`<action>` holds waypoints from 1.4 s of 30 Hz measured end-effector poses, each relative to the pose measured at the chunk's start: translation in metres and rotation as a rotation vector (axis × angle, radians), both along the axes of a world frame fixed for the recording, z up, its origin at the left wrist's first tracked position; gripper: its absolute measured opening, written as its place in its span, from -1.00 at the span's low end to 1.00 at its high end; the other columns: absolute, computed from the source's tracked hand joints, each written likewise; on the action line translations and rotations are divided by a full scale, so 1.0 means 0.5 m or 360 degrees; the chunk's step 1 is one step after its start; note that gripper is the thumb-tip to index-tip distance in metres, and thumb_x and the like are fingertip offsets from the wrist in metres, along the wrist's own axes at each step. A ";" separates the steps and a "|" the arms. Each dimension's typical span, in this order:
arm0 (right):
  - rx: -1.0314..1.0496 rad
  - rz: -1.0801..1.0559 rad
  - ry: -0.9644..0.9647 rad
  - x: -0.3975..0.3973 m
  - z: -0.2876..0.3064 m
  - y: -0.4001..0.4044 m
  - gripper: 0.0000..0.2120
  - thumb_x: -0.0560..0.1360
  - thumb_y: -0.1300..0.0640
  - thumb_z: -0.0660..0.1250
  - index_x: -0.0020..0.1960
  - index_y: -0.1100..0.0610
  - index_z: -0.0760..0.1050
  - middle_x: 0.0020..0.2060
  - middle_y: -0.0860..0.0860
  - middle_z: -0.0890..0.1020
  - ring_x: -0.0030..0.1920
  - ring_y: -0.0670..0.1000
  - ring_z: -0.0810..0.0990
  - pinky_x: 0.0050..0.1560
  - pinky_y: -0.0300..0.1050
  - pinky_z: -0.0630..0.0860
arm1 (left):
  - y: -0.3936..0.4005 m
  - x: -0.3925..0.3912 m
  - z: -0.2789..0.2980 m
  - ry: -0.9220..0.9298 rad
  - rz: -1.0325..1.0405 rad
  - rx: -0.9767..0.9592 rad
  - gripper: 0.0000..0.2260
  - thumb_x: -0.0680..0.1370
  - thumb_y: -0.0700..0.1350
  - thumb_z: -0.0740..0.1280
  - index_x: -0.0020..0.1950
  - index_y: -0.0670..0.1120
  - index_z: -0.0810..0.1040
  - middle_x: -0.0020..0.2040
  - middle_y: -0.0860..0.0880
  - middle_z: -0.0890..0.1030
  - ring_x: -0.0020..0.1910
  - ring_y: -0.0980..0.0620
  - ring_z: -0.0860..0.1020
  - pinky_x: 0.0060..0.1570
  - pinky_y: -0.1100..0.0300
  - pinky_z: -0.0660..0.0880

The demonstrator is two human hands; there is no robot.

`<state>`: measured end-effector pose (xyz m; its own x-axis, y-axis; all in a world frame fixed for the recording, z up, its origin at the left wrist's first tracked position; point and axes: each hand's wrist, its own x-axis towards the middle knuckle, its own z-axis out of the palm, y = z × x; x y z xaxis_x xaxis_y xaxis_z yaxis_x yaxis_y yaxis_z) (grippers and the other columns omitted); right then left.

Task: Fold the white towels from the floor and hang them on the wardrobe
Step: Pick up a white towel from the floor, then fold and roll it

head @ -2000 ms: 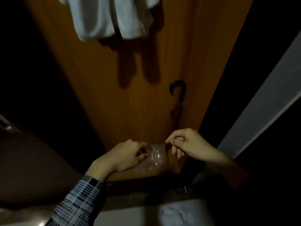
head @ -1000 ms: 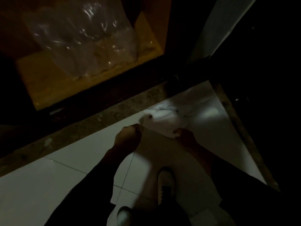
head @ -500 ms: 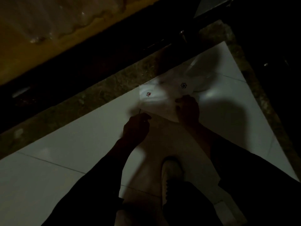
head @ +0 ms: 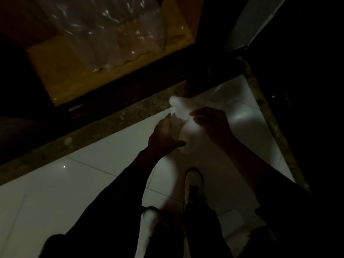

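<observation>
White floor tiles [head: 104, 161] filled the lower frame, where both hands, left hand [head: 163, 136] and right hand [head: 212, 123], had just lifted a white towel [head: 183, 116], pinching it for folding.

towel [head: 183, 116] between both hands

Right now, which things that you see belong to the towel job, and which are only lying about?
For the job:
- white towel, bunched up between both hands
- left hand, touching it
- right hand, pinching its top
- wardrobe, where it should hang

Only lying about:
- clear plastic bag in the wardrobe bottom
- white shoe on the tiled floor
</observation>
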<state>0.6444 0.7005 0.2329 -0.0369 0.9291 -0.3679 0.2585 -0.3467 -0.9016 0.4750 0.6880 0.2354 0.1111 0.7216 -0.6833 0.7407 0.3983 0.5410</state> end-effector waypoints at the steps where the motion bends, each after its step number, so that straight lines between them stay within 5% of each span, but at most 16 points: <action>1: -0.0027 0.0012 0.0052 -0.007 0.054 0.005 -0.75 0.49 0.41 0.31 0.10 0.17 0.55 -0.02 0.11 0.61 -0.08 -0.16 0.61 -0.06 -0.29 0.50 | 0.000 -0.004 0.049 -0.0088 0.0100 -0.0025 -0.08 0.38 -0.08 0.54 0.56 -0.10 0.02 0.50 -0.11 0.23 0.45 -0.08 0.24 0.23 0.20 0.35; 4: 0.0033 0.0089 0.0108 -0.027 0.226 0.016 -0.73 0.52 0.41 0.27 0.20 0.27 0.50 0.07 0.00 0.53 -0.12 -0.41 0.55 -0.13 -0.48 0.44 | 0.001 -0.022 0.214 -0.0533 0.0572 -0.0107 -0.34 0.52 -0.28 0.34 0.53 -0.06 0.09 0.42 -0.05 0.31 0.43 0.01 0.27 0.06 0.40 0.35; 7: 0.0139 0.0188 0.0148 -0.054 0.411 0.022 -0.61 0.52 0.37 0.29 0.28 0.07 0.38 0.18 -0.06 0.47 0.03 -0.40 0.50 0.00 -0.50 0.42 | 0.005 -0.058 0.390 -0.0825 0.0979 -0.0035 -0.61 0.59 -0.36 0.16 0.32 0.02 0.23 -0.03 0.05 0.45 -0.12 0.34 0.55 -0.14 0.44 0.47; 9: 0.0183 0.0240 0.0260 -0.073 0.532 0.019 -0.54 0.52 0.31 0.31 0.32 -0.03 0.29 0.20 -0.06 0.47 0.12 -0.37 0.49 0.08 -0.43 0.44 | -0.002 -0.089 0.501 -0.0907 0.1112 0.0106 -0.50 0.58 -0.35 0.18 0.43 0.05 0.19 0.06 0.06 0.44 -0.09 0.35 0.51 0.10 0.31 0.50; 12: 0.0122 0.0311 0.0504 -0.104 0.699 0.008 -0.48 0.44 0.18 0.29 0.35 -0.10 0.28 0.25 -0.01 0.50 0.23 -0.11 0.52 0.13 -0.20 0.53 | -0.017 -0.142 0.660 -0.0880 0.1089 0.0458 -0.37 0.53 -0.35 0.21 0.53 0.00 0.12 0.29 0.07 0.38 0.05 0.29 0.48 -0.09 0.39 0.51; 14: 0.0115 0.0367 0.0570 -0.130 0.789 -0.001 -0.47 0.40 0.13 0.34 0.33 -0.10 0.33 0.23 0.00 0.53 0.22 -0.03 0.54 0.13 -0.11 0.55 | -0.023 -0.180 0.762 -0.0869 0.1029 0.0588 -0.47 0.53 -0.30 0.25 0.47 0.00 0.26 0.34 0.07 0.37 0.17 0.23 0.45 -0.04 0.39 0.45; 16: 0.0167 0.0391 0.0586 -0.159 0.865 -0.015 -0.52 0.37 0.13 0.36 0.26 -0.09 0.40 0.11 -0.09 0.62 0.14 -0.09 0.58 0.07 -0.14 0.56 | -0.032 -0.211 0.851 -0.0910 0.0939 0.0668 -0.66 0.53 -0.26 0.32 0.28 -0.06 0.45 0.20 0.04 0.53 0.18 0.14 0.50 0.06 0.31 0.43; 19: 0.0355 0.0504 0.0428 -0.198 0.969 -0.043 -0.63 0.40 0.15 0.34 0.17 -0.11 0.45 0.08 -0.16 0.62 0.12 -0.18 0.57 0.09 -0.22 0.51 | -0.056 -0.240 0.965 -0.0961 0.0882 0.0851 -0.91 0.53 -0.25 0.33 -0.04 -0.07 0.51 -0.12 0.05 0.58 -0.14 0.29 0.55 -0.05 0.37 0.44; 21: 0.0457 0.0615 0.0334 -0.220 1.031 -0.063 -0.66 0.39 0.08 0.36 0.14 -0.11 0.45 0.10 -0.09 0.59 0.13 -0.23 0.54 0.12 -0.28 0.46 | -0.080 -0.258 1.024 -0.0953 0.0839 0.1031 -0.91 0.56 -0.20 0.31 -0.14 -0.06 0.48 -0.20 0.03 0.52 -0.22 0.26 0.50 -0.13 0.39 0.40; 25: 0.0326 0.0828 0.0386 -0.256 1.098 -0.102 -0.79 0.34 0.19 0.35 -0.03 0.06 0.49 -0.23 -0.18 0.66 -0.18 -0.27 0.59 -0.13 -0.38 0.46 | -0.133 -0.287 1.126 -0.1073 0.0951 0.1191 -0.83 0.53 -0.04 0.23 -0.19 -0.10 0.37 -0.26 -0.01 0.41 -0.29 0.18 0.40 -0.28 0.34 0.34; 30: 0.0469 0.1430 0.0145 -0.276 1.206 -0.090 -0.80 0.40 0.29 0.27 -0.01 0.21 0.57 -0.12 0.14 0.65 -0.10 -0.02 0.60 -0.01 -0.19 0.45 | -0.196 -0.303 1.240 -0.0903 0.0751 0.1393 -0.85 0.49 -0.06 0.22 -0.19 -0.12 0.34 -0.27 0.08 0.40 -0.28 0.18 0.37 -0.23 0.33 0.35; 33: 0.0656 0.1469 -0.0005 -0.285 1.288 -0.058 -0.63 0.42 0.48 0.18 -0.07 0.06 0.56 -0.16 0.01 0.64 -0.13 -0.07 0.59 -0.07 -0.14 0.44 | -0.224 -0.296 1.299 -0.0689 0.0554 0.1489 -0.79 0.49 0.01 0.19 -0.16 -0.14 0.38 -0.24 0.13 0.44 -0.24 0.17 0.41 -0.20 0.32 0.36; 35: 0.0851 0.1512 -0.0140 -0.296 1.343 -0.040 -0.56 0.44 0.44 0.19 0.11 -0.04 0.49 0.04 -0.03 0.58 0.01 -0.09 0.56 -0.09 -0.17 0.49 | -0.234 -0.288 1.335 -0.0574 0.0431 0.1496 -0.86 0.49 0.03 0.19 -0.17 -0.01 0.39 -0.25 0.16 0.45 -0.27 0.20 0.41 -0.23 0.33 0.34; 37: 0.0929 0.1849 -0.0208 -0.315 1.392 -0.034 -0.48 0.47 0.36 0.23 0.33 -0.08 0.36 0.26 -0.08 0.47 0.23 -0.12 0.45 0.15 -0.22 0.45 | -0.245 -0.281 1.368 -0.0514 0.0381 0.1513 -0.91 0.50 0.04 0.20 -0.17 0.07 0.41 -0.25 0.14 0.47 -0.28 0.18 0.43 -0.24 0.31 0.35; 39: 0.0865 0.2115 -0.0075 -0.334 1.423 -0.038 -0.59 0.51 0.25 0.28 0.29 -0.08 0.39 0.18 -0.09 0.53 0.18 -0.12 0.50 0.17 -0.15 0.47 | -0.257 -0.278 1.395 -0.0461 0.0410 0.1560 -0.87 0.52 0.02 0.22 -0.12 -0.01 0.47 -0.22 0.07 0.52 -0.24 0.08 0.49 -0.20 0.23 0.40; 42: 0.1055 0.2082 -0.0085 -0.355 1.440 -0.033 -0.78 0.48 0.15 0.37 0.09 -0.02 0.48 -0.03 -0.05 0.62 -0.02 -0.05 0.59 -0.01 -0.06 0.52 | -0.277 -0.282 1.424 -0.0251 0.0438 0.1659 -0.80 0.54 -0.01 0.23 -0.09 -0.14 0.46 -0.20 0.01 0.53 -0.21 0.03 0.51 -0.20 0.21 0.40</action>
<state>0.4669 0.6838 0.9529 -0.9677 0.2408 0.0753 0.0938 0.6206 -0.7785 0.3338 0.5494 0.9474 -0.1103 0.9517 0.2865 0.5888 -0.1697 0.7903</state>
